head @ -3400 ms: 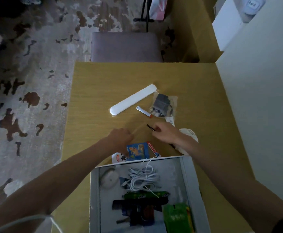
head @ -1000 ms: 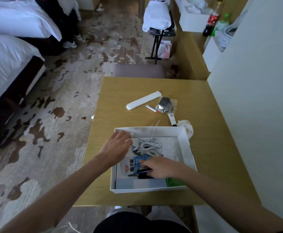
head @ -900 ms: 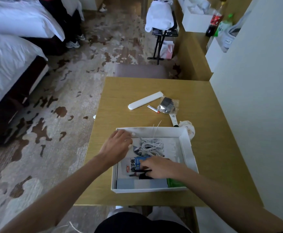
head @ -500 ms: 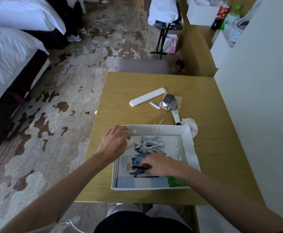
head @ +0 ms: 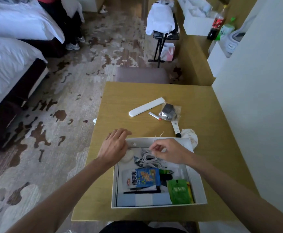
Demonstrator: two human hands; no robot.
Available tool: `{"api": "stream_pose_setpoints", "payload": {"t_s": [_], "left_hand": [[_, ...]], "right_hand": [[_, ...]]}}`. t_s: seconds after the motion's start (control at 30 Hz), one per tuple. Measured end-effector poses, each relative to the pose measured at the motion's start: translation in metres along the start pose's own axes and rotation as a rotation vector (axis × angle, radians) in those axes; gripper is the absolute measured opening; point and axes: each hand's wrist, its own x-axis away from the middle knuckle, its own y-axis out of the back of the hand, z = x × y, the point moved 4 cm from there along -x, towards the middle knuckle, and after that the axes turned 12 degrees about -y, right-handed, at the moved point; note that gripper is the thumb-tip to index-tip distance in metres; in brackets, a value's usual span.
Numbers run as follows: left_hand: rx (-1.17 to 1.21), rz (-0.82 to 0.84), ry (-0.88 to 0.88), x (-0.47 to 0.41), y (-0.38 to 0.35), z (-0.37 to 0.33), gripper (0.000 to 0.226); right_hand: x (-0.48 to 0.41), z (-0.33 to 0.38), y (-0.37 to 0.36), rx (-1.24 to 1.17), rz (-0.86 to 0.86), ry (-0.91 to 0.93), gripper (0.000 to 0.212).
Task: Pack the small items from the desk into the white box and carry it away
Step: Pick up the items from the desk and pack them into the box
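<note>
The white box [head: 198, 187] sits near the desk's front edge. Inside lie a coiled white cable [head: 148, 160], a blue snack packet [head: 145, 178], a green packet [head: 178, 191] and a black pen [head: 141, 192]. My left hand [head: 114, 146] rests on the box's far left corner, fingers spread. My right hand [head: 168, 152] hovers over the cable, thumb and forefinger pinched on a thin white tie. On the desk beyond lie a long white case [head: 146, 106], a small red-tipped tube [head: 154, 115], a clear bag with a grey item [head: 169, 112], a white stick [head: 175, 127] and a crumpled tissue [head: 190, 134].
The wooden desk [head: 120, 98] stands against a white wall [head: 255, 106] on the right. A padded stool [head: 141, 75] sits at its far edge. Beds [head: 6, 64] are on the left across patterned carpet. A person's legs [head: 66, 27] stand near the beds.
My right hand left the snack packet and pen at the box's middle and rose to the far side over the cable. My left hand stayed on the box corner.
</note>
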Motion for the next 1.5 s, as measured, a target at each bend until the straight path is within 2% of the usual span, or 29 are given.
{"api": "stream_pose_setpoints", "payload": {"t_s": [0.1,0.23,0.43,0.6,0.77,0.9,0.97,1.07,1.13,1.27,1.4,1.5], "left_hand": [[0.024,0.003,0.028,-0.021,-0.001,0.009,0.036],[0.081,0.134,0.100,-0.051,-0.017,0.029,0.031],[0.177,0.280,0.209,-0.088,-0.052,0.066,0.029],[0.214,0.376,0.302,-0.111,-0.085,0.096,0.032],[0.080,0.444,0.369,-0.148,-0.113,0.119,0.047],[0.018,0.458,0.349,-0.183,-0.131,0.129,0.051],[-0.007,0.461,0.331,-0.197,-0.142,0.131,0.051],[-0.028,0.471,0.291,-0.209,-0.158,0.132,0.054],[-0.018,0.458,0.274,-0.209,-0.166,0.134,0.057],[0.094,0.412,0.339,-0.202,-0.164,0.142,0.050],[0.202,0.318,0.368,-0.181,-0.137,0.146,0.048],[0.266,0.171,0.323,-0.156,-0.100,0.141,0.048]], "right_hand": [[-0.013,-0.001,0.035,-0.115,-0.110,-0.041,0.011],[-0.043,-0.005,0.062,-0.167,-0.223,-0.070,0.013],[-0.109,-0.035,0.072,-0.165,-0.275,-0.194,0.014],[-0.171,-0.069,0.067,0.039,-0.301,-0.302,0.018],[-0.217,-0.086,0.058,0.276,-0.347,-0.335,0.026],[-0.231,-0.102,0.044,0.326,-0.339,-0.437,0.013],[-0.234,-0.105,0.039,0.283,-0.297,-0.469,0.005],[-0.233,-0.104,0.038,0.195,-0.205,-0.457,0.008],[-0.226,-0.103,0.044,0.052,-0.169,-0.453,0.008],[-0.200,-0.103,0.064,-0.320,-0.256,-0.538,0.017],[-0.177,-0.098,0.074,-0.405,-0.335,-0.579,0.018],[-0.165,-0.083,0.076,-0.440,-0.286,-0.534,0.017]]}}
